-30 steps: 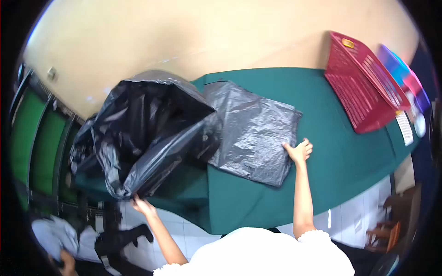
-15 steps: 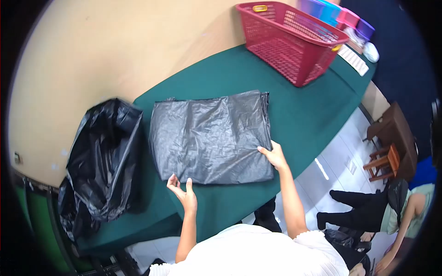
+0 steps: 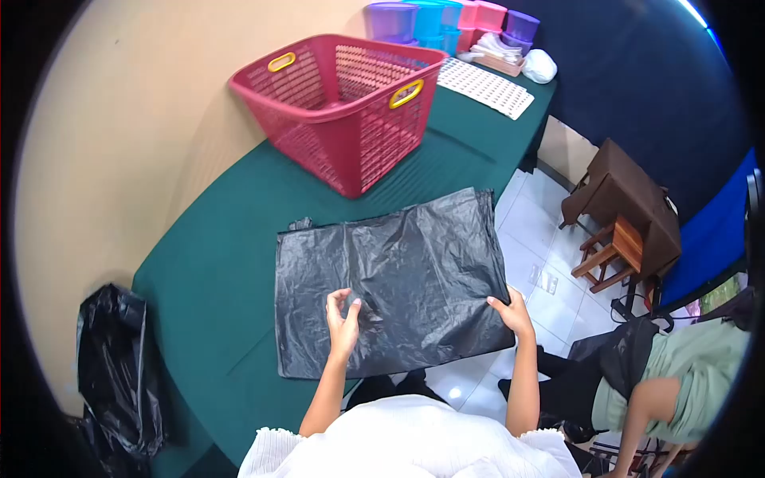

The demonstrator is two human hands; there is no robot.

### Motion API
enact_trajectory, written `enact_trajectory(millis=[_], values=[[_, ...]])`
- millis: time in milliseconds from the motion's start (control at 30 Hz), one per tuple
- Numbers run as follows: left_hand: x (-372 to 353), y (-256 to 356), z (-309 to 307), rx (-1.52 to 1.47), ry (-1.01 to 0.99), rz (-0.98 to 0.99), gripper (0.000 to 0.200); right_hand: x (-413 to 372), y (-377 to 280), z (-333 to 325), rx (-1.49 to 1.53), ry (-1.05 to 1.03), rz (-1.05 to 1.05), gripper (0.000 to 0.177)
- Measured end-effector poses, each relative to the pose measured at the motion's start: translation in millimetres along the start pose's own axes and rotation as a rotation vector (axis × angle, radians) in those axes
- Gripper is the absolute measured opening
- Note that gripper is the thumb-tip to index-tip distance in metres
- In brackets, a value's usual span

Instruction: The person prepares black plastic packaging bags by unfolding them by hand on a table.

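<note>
A black plastic bag [image 3: 418,271], folded into a wide flat sheet, lies over the near edge of the green-covered table in front of me. My right hand [image 3: 515,312] grips its right edge near the lower corner, thumb on top and fingers beneath. Over the left half of the bag is my left hand [image 3: 343,323], fingers apart and curved, holding nothing. Another black bag [image 3: 119,366], crumpled and gaping, sits at the table's left end.
Behind the folded bag a red laundry basket [image 3: 344,163] stands on the green cloth [image 3: 211,247]. Farther back are colored plastic tubs [image 3: 390,22] and a white perforated sheet [image 3: 486,88]. A wooden stool [image 3: 613,251] and a person in light green [image 3: 693,374] are at the right.
The view has swung right. My left hand has left the bag's lower left corner and is now over its surface. The bag, still in my right hand, now overhangs the table's near edge.
</note>
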State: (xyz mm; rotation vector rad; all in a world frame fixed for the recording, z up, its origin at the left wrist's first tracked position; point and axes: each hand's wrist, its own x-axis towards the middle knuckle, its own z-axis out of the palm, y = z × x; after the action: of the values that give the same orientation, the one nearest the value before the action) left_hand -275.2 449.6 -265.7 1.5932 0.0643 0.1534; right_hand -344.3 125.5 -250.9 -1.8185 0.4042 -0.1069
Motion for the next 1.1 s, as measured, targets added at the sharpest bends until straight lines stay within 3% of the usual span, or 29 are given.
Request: enact_trajectory(millis=[167,267,433,567,667,733,767,833,867,967,1100], values=[[21,-38,-34,0.026,0.035,0.029,0.025,-9,-5,12,-0.035,0.158,-0.079,0.028],[40,-28,-33,0.228,0.15,0.091,0.023,19,-10,-2,-0.104,0.233,-0.128,0.026],[86,-52,25,0.272,0.189,0.13,0.024,104,-17,-84,-0.072,0.255,-0.124,0.026],[116,-36,77,0.591,0.429,0.203,0.049,162,-32,-118,-0.066,0.238,-0.174,0.027],[137,-33,112,0.721,0.544,0.191,0.058,200,-33,-130,-0.079,0.259,-0.19,0.026],[142,-23,130,0.701,0.639,-0.009,0.065,221,-28,-139,-0.027,0.261,-0.171,0.025],[146,-19,140,0.719,0.692,-0.072,0.057,232,-25,-148,0.002,0.309,-0.175,0.025],[155,-33,147,0.271,0.538,0.017,0.04,259,-18,-168,0.03,0.341,-0.188,0.025],[160,-34,155,0.327,0.438,-0.066,0.019,273,-14,-181,0.038,0.343,-0.186,0.023],[180,-33,207,0.407,0.353,0.084,0.019,318,-3,-220,0.051,0.362,-0.183,0.021],[219,-6,297,0.428,0.368,0.174,0.019,395,6,-277,-0.155,0.455,-0.28,0.03]])
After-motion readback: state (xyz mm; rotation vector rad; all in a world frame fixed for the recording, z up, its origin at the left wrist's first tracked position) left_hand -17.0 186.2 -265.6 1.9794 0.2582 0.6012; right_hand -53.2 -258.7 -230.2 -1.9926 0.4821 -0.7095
